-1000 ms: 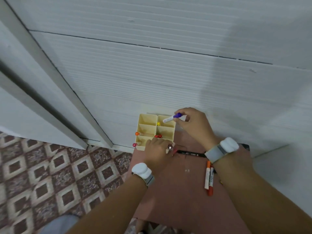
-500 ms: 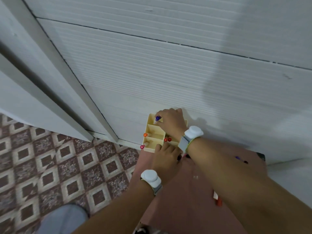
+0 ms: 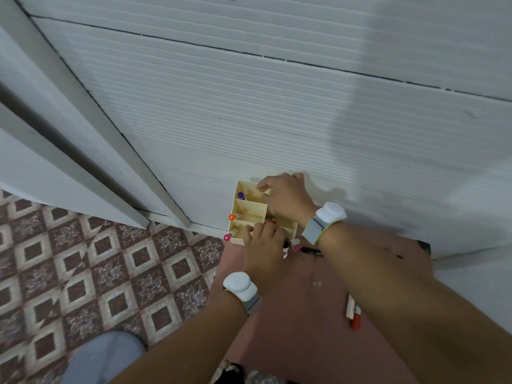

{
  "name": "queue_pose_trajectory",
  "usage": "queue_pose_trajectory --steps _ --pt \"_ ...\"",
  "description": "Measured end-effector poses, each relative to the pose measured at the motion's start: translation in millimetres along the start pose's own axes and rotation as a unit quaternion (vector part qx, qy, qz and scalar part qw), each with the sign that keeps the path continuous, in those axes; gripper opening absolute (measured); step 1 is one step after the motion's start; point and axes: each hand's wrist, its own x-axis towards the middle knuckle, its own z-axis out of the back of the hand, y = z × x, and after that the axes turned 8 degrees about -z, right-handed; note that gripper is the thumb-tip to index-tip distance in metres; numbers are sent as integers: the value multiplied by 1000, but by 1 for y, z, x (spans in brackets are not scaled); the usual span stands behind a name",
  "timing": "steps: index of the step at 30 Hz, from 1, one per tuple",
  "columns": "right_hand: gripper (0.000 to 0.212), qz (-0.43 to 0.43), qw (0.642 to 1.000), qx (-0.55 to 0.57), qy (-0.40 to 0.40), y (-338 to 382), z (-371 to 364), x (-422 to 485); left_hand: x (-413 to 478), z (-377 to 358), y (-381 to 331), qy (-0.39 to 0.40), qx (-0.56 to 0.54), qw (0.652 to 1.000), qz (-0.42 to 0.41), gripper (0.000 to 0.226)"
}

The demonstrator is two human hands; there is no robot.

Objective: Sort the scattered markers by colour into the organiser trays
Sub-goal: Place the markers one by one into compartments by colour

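Ribbed white wall (image 3: 277,106) behind cream compartmented organiser (image 3: 250,210).

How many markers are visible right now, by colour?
Purple marker: 1
Orange marker: 1
Pink marker: 1
Black marker: 1
Red-capped markers: 2, on the table by the right forearm
Total: 6. Others may be hidden under the hands.

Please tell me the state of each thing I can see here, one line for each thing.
organiser: upright against the wall, partly filled
purple marker: standing in the far left compartment
orange marker: in the middle left compartment
pink marker: in the near left compartment
red marker: lying loose on the table
right hand: over the organiser, empty
left hand: resting at the organiser's near edge
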Motion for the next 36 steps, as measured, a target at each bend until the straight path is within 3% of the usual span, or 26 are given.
queue_pose_trajectory --steps 6,13,16,19,22,23,26,28,31,36 --pt "13 -40 993 84 -76 -27 25 -37 -1 22 -2 -49 44 998 1 18" --pt "15 -111 985 108 -82 -78 29 -93 -5 -12 -3 108 152 982 -20 16" --pt "10 -143 976 134 -96 -107 23 -122 -3 -18 -10 110 186 976 -13 12" --pt "12 -193 970 125 -78 -127 18 -150 -3 -5 -22 57 151 986 -42 20" --pt "15 -224 972 45 -52 -142 4 -164 -23 -1 -33 -8 20 994 -105 24" --pt "15 -232 972 13 -39 -145 -2 -166 -35 -1 -38 4 -22 995 -102 23" --pt "20 -218 972 -82 -19 -147 -19 -167 -57 -19 -41 119 6 990 -72 22" --pt "31 -209 968 -135 -15 -148 -33 -165 -63 -40 -35 216 61 974 -36 43" --pt "38 -215 959 -187 -11 -149 -51 -161 -60 -61 -16 227 34 965 126 34" --pt "36 -242 939 -243 11 -153 -58 -159 -58 -80 -3 246 48 956 154 48"
